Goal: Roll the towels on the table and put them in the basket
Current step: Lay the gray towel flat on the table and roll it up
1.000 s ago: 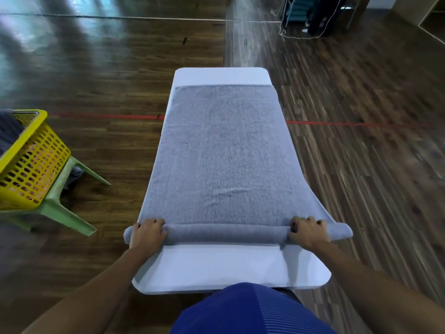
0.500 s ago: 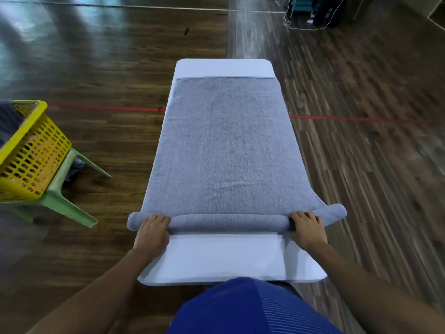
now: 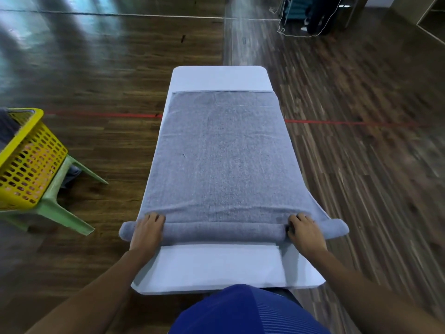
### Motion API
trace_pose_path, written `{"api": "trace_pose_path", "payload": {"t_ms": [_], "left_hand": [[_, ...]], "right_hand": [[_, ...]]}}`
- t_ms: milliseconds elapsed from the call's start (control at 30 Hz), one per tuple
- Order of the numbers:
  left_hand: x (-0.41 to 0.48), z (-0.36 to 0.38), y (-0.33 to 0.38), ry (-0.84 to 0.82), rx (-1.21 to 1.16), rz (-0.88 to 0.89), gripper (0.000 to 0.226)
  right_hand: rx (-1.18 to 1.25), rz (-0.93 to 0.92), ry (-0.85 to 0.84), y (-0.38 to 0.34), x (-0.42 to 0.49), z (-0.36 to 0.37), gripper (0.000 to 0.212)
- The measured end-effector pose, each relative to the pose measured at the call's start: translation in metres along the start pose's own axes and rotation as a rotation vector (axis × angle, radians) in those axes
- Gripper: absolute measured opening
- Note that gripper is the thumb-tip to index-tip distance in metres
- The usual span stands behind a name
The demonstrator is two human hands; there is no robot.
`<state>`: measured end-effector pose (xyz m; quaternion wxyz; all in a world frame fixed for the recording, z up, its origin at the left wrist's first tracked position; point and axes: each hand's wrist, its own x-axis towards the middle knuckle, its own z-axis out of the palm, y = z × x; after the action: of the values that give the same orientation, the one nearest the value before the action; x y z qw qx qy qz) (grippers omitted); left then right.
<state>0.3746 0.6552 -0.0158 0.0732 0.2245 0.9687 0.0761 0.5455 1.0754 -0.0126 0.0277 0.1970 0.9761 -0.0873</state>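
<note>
White bench (image 3: 216,268), I am noting, is carrying a grey towel (image 3: 224,153) lying flat, its near end rolled. Yellow basket (image 3: 24,160) is sitting well left on a green stool (image 3: 55,203). At the roll, left hand (image 3: 148,231) and right hand (image 3: 305,233) are pressing down, fingers (image 3: 154,218) together.

blue garment (image 3: 248,309), fine ribbed horizontal stripes, slight sheen
</note>
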Motion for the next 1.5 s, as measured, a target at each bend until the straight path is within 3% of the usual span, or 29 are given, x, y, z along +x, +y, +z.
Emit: {"api": "trace_pose_path", "payload": {"t_ms": [67, 200, 300, 467, 600, 767, 867, 1033, 1233, 1333, 1433, 1500], "left_hand": [[-0.004, 0.005, 0.006, -0.029, -0.041, 0.004, 0.021], [-0.011, 0.007, 0.019, -0.077, -0.012, -0.048, 0.034], [-0.012, 0.008, 0.017, -0.084, 0.019, -0.017, 0.042], [-0.003, 0.001, 0.013, -0.125, 0.021, -0.015, 0.024], [-0.002, -0.006, 0.007, -0.208, -0.029, -0.043, 0.015], [-0.006, 0.002, -0.001, 0.075, 0.009, 0.047, 0.029], [-0.014, 0.006, 0.006, 0.087, 0.000, 0.057, 0.031], [-0.024, 0.018, 0.007, -0.058, 0.130, 0.018, 0.065], [-0.007, 0.006, 0.014, -0.091, 0.164, -0.032, 0.034], [0.000, -0.006, 0.016, -0.135, 0.193, -0.006, 0.030], [0.008, -0.014, 0.012, -0.284, 0.174, -0.060, 0.030], [0.013, -0.014, 0.006, -0.342, 0.075, -0.111, 0.032]], "right_hand": [[0.012, 0.012, -0.002, -0.003, -0.007, 0.002, 0.014], [-0.070, -0.029, -0.073, -0.003, -0.028, 0.015, 0.053], [-0.074, 0.007, -0.024, -0.006, -0.024, 0.018, 0.043], [-0.141, 0.046, -0.137, -0.010, -0.013, 0.000, 0.016], [-0.123, 0.074, -0.230, -0.006, -0.004, -0.004, 0.019], [-0.159, 0.009, -0.055, -0.004, -0.007, 0.003, 0.032], [-0.105, -0.030, -0.036, -0.006, -0.012, 0.005, 0.035], [-0.071, -0.029, -0.137, 0.001, -0.017, 0.016, 0.052], [-0.082, -0.032, -0.253, 0.001, 0.005, -0.002, 0.036], [-0.133, 0.008, -0.416, -0.003, 0.014, -0.017, 0.030], [-0.039, 0.061, -0.581, 0.000, 0.020, -0.020, 0.034], [0.055, 0.076, -0.570, 0.004, 0.020, -0.020, 0.039]]}}
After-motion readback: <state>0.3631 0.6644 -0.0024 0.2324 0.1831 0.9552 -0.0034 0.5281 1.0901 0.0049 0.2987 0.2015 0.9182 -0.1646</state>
